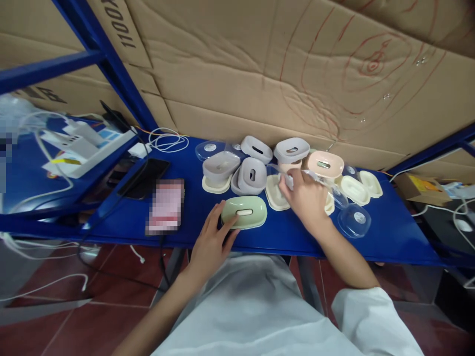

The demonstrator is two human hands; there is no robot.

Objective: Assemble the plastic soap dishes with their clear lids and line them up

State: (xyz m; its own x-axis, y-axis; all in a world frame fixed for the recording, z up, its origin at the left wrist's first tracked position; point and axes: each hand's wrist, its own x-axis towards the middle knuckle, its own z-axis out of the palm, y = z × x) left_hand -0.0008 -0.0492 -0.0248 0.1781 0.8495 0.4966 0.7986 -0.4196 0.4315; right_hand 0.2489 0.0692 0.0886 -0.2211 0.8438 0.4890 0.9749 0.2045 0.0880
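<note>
**Two hands at a counter of oval dishes, trays and clear lids**

The blue counter (389, 232) stands before a cardboard sheet (208, 74). The green dish (256, 205) lies near the front edge, its slotted face up; a pale strip shows in the slot. The left hand (208, 237) is at the dish's left end, fingers parted and one fingertip beside the slot; they touch the dish, but whether they grip it cannot be told. The right hand (308, 198) reaches over a cream tray (274, 193), fingers bent and close together near clear plastic; whether they have hold of it cannot be told.

Behind, a grey dish (221, 165) sits on another cream tray, and further grey dishes show slots or openings. One of these rests on a pink piece (291, 167), to the left of a slotted pink dish (325, 164). Two shallow cream trays lie at right, near a clear lid (349, 227) with a round label (359, 217), its print too small to read. Further right, a cardboard box (415, 190) holds a yellow packet (426, 185).

Writing: "1100X" is legible on the cardboard sheet at upper left, turned sideways and cut by the frame; red curved lines (373, 64) mark its right part.
</note>
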